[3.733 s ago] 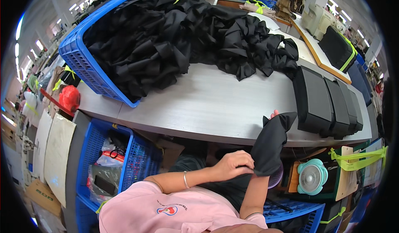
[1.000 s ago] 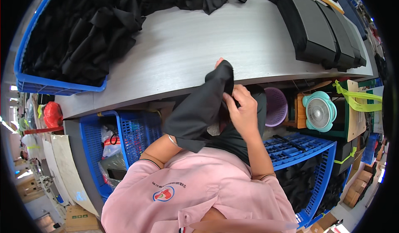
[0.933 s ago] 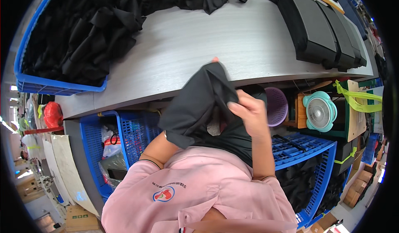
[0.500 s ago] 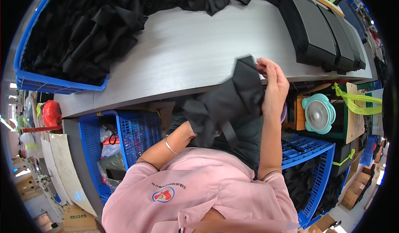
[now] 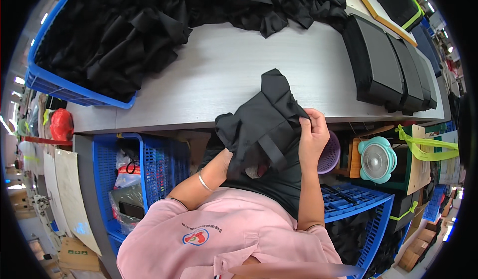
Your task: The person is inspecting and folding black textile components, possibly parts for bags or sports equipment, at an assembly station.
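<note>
A limp black fabric piece (image 5: 266, 122), sewn with flaps and a strap, hangs over my lap at the table's near edge. My right hand (image 5: 313, 124) pinches its right side between thumb and fingers. On the other side, my left hand (image 5: 227, 155) reaches under the cloth; its fingers are hidden. A dark strap (image 5: 271, 150) dangles from the piece's lower part. Beneath it shows a small greyish and reddish patch that I cannot make out.
A blue crate (image 5: 79, 91) heaped with black cloth stands on the grey table (image 5: 209, 80). Stacked black panels (image 5: 381, 62) sit at the right. Below are blue baskets (image 5: 142, 167), a purple bin (image 5: 331, 154) and a teal fan (image 5: 377, 159).
My right hand has come down and left, still gripping the fabric's edge. The cloth is now spread flatter. The view has shifted slightly.
</note>
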A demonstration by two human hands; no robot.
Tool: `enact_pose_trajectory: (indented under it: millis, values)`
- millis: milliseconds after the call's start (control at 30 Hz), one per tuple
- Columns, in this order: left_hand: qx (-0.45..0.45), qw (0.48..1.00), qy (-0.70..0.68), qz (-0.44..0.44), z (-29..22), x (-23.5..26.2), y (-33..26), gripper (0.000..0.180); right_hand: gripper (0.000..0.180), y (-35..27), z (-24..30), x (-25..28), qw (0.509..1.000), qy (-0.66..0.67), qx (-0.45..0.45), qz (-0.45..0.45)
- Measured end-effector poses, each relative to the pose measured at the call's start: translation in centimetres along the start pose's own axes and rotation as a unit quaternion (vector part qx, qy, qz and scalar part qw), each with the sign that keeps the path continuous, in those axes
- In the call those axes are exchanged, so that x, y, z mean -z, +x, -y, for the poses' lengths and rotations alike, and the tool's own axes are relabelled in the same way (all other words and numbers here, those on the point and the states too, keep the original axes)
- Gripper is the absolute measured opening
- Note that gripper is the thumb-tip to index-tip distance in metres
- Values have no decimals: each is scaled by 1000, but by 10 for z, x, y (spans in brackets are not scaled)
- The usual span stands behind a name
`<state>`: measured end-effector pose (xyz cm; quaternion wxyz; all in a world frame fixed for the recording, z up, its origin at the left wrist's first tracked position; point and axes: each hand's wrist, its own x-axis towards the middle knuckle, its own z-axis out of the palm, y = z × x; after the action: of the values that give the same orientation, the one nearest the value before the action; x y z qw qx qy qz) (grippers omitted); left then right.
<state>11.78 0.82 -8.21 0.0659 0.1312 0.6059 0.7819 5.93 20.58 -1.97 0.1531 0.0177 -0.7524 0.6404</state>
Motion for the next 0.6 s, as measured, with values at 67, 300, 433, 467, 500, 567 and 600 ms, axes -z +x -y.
enact_pose_trajectory:
  millis: [67, 300, 433, 467, 500, 567, 600]
  values:
    - [48, 964, -260, -23, 12, 6, -4, 47, 17, -1, -3, 2, 988, 115, -95, 38]
    - [57, 973, -221, -25, 9, 7, -10, 46, 9, -5, 17, 3, 975, -165, 131, 71]
    - [87, 956, -276, -37, -12, 30, 7, 46, 12, 7, 40, 27, 930, -78, 188, 307]
    - [91, 951, -293, -43, -18, 39, 8, 45, 10, 7, 44, 31, 914, -24, 193, 356]
    - [105, 933, -341, -53, -23, 48, 8, 45, 9, 11, 46, 32, 916, 16, 174, 360]
    - [15, 973, -231, -23, -28, 55, 7, 46, 11, 24, 48, 33, 917, 82, 152, 360]
    - [5, 969, -244, -28, -29, 56, 6, 46, 15, 34, 45, 29, 925, 179, 117, 314]
